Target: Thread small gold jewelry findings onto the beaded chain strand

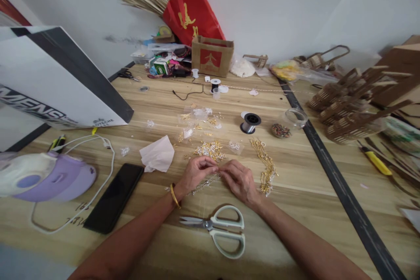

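Observation:
My left hand [199, 173] and my right hand [239, 179] meet over the wooden table, fingertips pinched close together. What they pinch is too small to make out. A silver chain [204, 185] lies under and beside my left fingers. Just beyond the hands is a pile of gold and silver findings [210, 150]. Gold chains [265, 164] lie to the right of my right hand. Open scissors [213, 225] with pale green handles rest in front of my wrists. A small bag of rings [234, 145] sits beyond my right hand.
A wire spool [251, 123] and a jar of beads [285, 127] stand farther back. At left are a black phone [114, 197], a tissue [158, 154], a purple and white device [55, 177] and its cable. Wooden baskets [351, 109] and a yellow cutter [377, 162] are at right.

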Available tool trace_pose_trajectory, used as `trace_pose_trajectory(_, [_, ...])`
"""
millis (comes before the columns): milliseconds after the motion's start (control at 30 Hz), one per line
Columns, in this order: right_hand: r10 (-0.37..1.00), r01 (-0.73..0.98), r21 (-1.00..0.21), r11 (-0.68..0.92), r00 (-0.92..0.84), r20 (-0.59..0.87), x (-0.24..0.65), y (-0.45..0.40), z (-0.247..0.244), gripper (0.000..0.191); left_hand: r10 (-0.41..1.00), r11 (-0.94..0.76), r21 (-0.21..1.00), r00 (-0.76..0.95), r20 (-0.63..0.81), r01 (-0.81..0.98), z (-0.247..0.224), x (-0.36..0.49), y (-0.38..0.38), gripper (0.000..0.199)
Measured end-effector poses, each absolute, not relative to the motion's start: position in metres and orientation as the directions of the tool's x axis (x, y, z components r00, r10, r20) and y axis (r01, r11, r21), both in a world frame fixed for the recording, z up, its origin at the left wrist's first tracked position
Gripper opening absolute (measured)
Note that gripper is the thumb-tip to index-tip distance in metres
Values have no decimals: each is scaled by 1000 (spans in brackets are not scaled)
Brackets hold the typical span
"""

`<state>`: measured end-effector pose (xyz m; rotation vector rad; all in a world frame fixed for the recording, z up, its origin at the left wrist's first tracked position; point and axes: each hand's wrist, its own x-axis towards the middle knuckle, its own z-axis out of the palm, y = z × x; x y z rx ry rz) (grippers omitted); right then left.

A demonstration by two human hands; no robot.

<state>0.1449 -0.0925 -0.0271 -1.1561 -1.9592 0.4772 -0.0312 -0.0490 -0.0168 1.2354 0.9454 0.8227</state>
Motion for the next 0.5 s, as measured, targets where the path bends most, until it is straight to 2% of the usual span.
trace_pose_trajectory(200, [871, 474, -736, 483, -174, 459, 146, -92, -24, 13, 886, 89, 995, 451, -104, 54, -13, -30, -49, 15])
trace_pose_trajectory(367, [932, 282, -911, 301, 118, 344, 151, -86, -24, 14, 884, -30, 990, 466, -39, 141, -6, -28, -50, 9])
trace_pose_trajectory(500, [924, 87, -972, 220, 302, 236, 159, -76, -27, 20, 873, -182, 946, 486, 31, 268, -2, -25, -52, 10])
